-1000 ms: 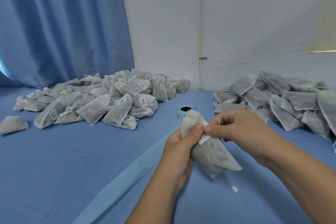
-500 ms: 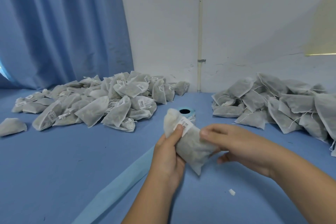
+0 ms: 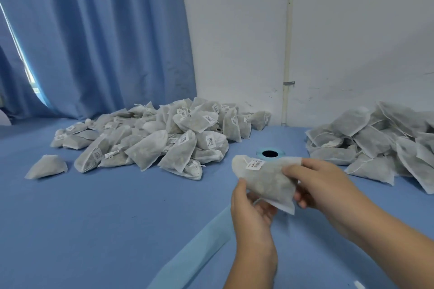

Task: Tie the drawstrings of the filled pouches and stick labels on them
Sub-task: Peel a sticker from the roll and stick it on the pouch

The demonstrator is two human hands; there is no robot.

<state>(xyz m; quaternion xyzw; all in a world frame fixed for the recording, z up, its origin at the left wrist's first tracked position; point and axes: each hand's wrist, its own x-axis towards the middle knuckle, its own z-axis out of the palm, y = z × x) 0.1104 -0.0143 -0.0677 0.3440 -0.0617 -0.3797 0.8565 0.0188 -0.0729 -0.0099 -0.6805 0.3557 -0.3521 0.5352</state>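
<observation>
A filled grey-white pouch (image 3: 267,179) is held above the blue table, lying roughly flat with its tied end to the left. A white barcode label (image 3: 254,164) is stuck near its top. My left hand (image 3: 252,213) supports it from below with the thumb on its left edge. My right hand (image 3: 321,185) grips its right side, thumb on top and fingers underneath. Just behind the pouch, the label roll (image 3: 270,153) shows its dark core, partly hidden.
A large heap of labelled pouches (image 3: 159,141) lies at the back left, with a single pouch (image 3: 47,166) apart at its left. A pile of pouches without labels (image 3: 380,143) sits at the back right. A light blue backing strip (image 3: 192,258) runs across the blue table (image 3: 105,218).
The pouch has been turned from upright to lying flat and has shifted left. My left thumb has come off the label. The view has swung left.
</observation>
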